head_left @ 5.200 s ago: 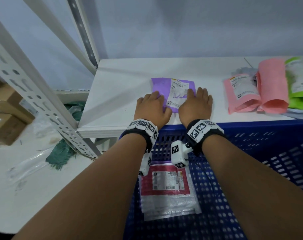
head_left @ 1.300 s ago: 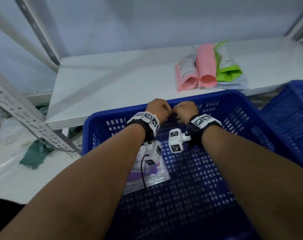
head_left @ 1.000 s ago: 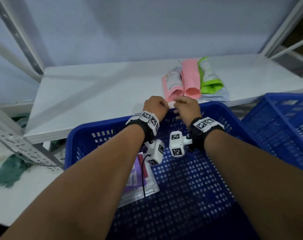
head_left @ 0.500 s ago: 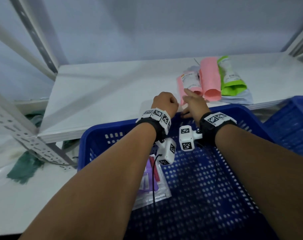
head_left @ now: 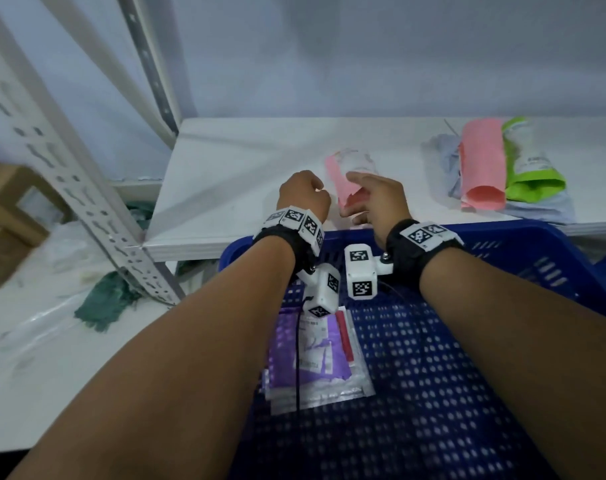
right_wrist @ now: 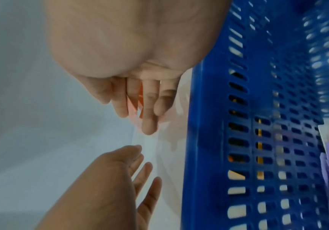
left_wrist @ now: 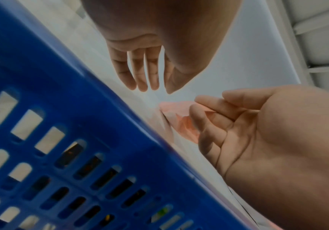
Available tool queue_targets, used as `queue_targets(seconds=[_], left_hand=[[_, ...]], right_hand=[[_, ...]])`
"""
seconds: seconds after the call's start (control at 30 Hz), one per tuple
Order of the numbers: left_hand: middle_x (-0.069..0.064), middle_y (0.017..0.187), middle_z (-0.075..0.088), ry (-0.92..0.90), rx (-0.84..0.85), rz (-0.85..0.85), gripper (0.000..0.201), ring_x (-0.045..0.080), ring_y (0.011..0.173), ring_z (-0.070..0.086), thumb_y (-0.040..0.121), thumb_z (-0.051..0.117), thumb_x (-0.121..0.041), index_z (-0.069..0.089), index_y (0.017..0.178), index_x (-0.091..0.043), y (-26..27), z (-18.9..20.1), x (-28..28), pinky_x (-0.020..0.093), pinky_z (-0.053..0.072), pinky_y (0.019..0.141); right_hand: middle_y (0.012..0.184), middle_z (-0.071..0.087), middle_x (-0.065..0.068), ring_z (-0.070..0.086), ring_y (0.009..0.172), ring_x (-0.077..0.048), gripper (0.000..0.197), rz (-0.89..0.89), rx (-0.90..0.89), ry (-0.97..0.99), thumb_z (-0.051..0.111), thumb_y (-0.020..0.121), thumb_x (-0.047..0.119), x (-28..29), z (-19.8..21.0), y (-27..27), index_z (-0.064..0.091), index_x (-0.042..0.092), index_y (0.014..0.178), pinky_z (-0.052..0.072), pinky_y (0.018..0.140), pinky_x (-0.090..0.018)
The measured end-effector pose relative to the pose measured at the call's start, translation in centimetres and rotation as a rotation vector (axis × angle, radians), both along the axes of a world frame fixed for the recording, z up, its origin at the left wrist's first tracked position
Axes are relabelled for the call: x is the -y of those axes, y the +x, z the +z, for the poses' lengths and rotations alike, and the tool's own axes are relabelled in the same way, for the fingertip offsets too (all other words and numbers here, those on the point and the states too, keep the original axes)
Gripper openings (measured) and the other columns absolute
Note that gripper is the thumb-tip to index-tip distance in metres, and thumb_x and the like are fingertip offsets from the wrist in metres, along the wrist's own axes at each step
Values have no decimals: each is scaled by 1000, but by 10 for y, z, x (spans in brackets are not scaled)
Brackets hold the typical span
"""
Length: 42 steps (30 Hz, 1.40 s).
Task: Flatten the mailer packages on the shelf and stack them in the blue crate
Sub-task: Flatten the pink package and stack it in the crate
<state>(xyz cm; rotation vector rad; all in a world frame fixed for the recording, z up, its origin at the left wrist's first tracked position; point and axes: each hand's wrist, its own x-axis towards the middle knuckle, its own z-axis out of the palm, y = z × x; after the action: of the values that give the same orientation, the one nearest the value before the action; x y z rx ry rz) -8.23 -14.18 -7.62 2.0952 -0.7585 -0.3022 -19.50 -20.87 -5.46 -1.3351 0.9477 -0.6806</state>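
Your right hand point(head_left: 374, 199) pinches the near end of a pink mailer point(head_left: 346, 178) on the white shelf point(head_left: 225, 174); the left wrist view shows the plastic caught between its curled fingers point(left_wrist: 208, 109). Your left hand point(head_left: 303, 195) hangs just beside the mailer, holding nothing — fingers loosely bent and near the shelf surface, without touching the plastic as far as the views show.

The mailer lies close to the shelf's front edge, directly beyond the far rim of the blue crate point(head_left: 537, 244). Its long axis runs front to back, the far end tilted slightly to your left; the near end gapes, showing a darker pink inside, and a pale label point(head_left: 358, 164) faces up at the far end. Motion blur hides finer detail.

To flatten it well, judge as follows: set it square on the bare shelf before pressing, then lay both palms at one end and sweep along the long axis so trapped air leaves by the mouth. Pressing from the middle would likely crease it.

In the crate a purple mailer point(head_left: 305, 351) tops a small flat stack — place the pink one squarely on it. Further right on the shelf wait a rolled pink mailer point(head_left: 481, 168) and a green mailer point(head_left: 533, 168), on some pale ones.
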Motion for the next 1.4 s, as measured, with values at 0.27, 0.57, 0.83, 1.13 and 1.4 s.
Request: queue_targets(seconds=[0.27,0.57,0.83,1.13,1.4], left_hand=[[10,133,50,-24,75,197,34,31,120,50,93,45,-9,59,124,-17,22,-10,-23,38,44,93],[1,147,44,-38,230,105,41,24,136,36,95,49,-30,53,135,-23,23,-15,-25,42,35,106],[6,161,26,301,493,-150,51,25,151,11,101,33,-38,39,148,-21,16,-21,-13,52,9,121],[8,165,16,325,634,-255,57,22,153,5,106,13,-36,22,156,-13,13,-28,-8,44,-1,123],[4,166,10,424,578,-291,58,18,153,1,104,13,-38,16,158,-15,26,-42,-10,42,0,124]], right_hand=[[70,57,-15,44,40,-14,12,-9,-43,-69,66,84,13,-6,-3,5,67,6,74,33,41,-20],[80,65,-2,64,83,-22,18,-18,-315,-289,64,77,0,22,-16,4,58,14,67,55,79,-38],[92,56,2,53,90,-22,1,8,-684,-737,56,78,21,17,-21,5,57,20,77,47,74,-34],[139,55,-11,44,135,-28,38,286,-561,-1139,36,99,23,11,-39,35,64,9,121,29,116,-43],[164,16,-10,10,153,-20,57,430,-805,-1010,19,106,36,23,-62,39,21,8,156,8,125,-38]])
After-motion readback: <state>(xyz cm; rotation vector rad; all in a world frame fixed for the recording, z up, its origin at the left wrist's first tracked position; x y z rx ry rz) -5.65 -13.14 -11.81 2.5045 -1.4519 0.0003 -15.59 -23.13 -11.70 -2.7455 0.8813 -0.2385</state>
